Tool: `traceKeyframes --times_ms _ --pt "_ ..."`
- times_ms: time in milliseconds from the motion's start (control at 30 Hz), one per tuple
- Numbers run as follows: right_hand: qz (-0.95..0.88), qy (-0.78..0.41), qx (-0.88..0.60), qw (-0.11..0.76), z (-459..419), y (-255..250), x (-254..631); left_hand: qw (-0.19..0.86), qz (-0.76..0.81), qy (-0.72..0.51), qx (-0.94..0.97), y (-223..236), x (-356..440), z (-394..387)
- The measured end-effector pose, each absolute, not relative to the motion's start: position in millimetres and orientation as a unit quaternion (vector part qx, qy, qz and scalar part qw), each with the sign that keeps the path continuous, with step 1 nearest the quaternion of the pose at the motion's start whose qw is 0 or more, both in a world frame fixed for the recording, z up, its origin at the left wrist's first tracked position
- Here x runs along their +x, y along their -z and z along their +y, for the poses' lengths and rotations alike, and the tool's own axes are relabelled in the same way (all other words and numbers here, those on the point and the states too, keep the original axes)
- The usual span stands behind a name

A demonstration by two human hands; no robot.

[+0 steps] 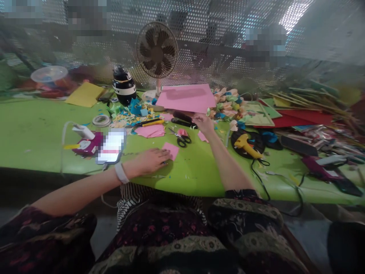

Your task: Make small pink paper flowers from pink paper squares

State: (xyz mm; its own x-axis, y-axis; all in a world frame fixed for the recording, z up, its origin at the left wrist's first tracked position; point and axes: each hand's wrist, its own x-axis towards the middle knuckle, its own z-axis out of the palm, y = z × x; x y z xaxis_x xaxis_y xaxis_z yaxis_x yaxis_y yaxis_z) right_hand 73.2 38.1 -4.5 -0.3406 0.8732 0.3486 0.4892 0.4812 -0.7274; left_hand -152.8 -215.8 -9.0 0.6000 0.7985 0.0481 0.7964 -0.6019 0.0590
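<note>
My left hand (pixel 151 160) lies flat on the green table (pixel 34 133), fingers stretched onto a small pink paper square (pixel 171 149). My right hand (pixel 203 122) reaches further back and pinches the near edge of a large pink sheet (pixel 186 97), lifting it. Black-handled scissors (pixel 179 137) with a pink scrap lie between the two hands. More pink paper pieces (pixel 150 130) sit just beyond the left hand.
A phone (pixel 111 146) and a magenta device (pixel 85 144) lie left of my left hand. A small fan (pixel 156 51), a dark helmet-like object (pixel 124 86), paper flowers (pixel 226 104), a yellow glue gun (pixel 248 145) with cable, tape roll (pixel 101 120) and stacked coloured sheets (pixel 296 110) crowd the table.
</note>
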Motion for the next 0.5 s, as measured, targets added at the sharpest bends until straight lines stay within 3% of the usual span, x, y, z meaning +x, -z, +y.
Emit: traceKeyframes --times_ms 200,500 --pt "-0.846 -0.232 -0.428 0.217 35 -2 69 0.001 0.567 -0.03 0.823 6 -186 -205" --pt "-0.88 -0.05 -0.437 0.177 15 -24 70 -0.03 0.595 -0.036 0.802 4 -158 -195"
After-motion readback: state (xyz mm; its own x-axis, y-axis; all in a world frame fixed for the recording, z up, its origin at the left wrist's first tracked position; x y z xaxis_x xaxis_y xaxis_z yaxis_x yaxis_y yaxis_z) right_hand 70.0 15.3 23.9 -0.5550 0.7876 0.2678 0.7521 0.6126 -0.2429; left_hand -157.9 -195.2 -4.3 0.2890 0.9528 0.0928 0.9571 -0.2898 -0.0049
